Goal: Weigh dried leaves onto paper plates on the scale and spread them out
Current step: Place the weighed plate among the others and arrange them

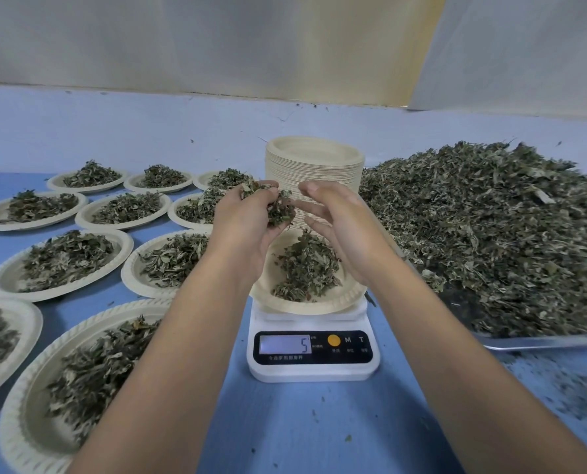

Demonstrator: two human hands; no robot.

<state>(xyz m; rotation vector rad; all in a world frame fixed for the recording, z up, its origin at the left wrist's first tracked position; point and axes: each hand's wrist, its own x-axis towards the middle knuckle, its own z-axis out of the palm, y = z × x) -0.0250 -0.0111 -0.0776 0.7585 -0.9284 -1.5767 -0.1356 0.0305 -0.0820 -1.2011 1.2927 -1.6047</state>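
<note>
While the left hand (247, 217) cupped a clump of dried leaves (278, 206) in curled fingers, it hung directly above the paper plate (340, 302) on the kitchen scale (312, 367), presumably so that anything shed would land on the plate and be weighed. Right hand (336, 220) was open just beside the clump, fingers loose, holding nothing; likely ready to tease off small pinches. The plate carried a modest pile of leaves (305, 265) near its middle, heaped, not yet spread. Display (285, 344) read 5; portion judged part-filled. Stack of empty plates (314, 165) stood just behind the scale, and the leaf heap (490, 227) on a metal tray (542, 342) lay at right, both apparently kept within reach. Filled plates (63, 261) sat in rows at left on the blue table (319, 422), apart from the weighing.
</note>
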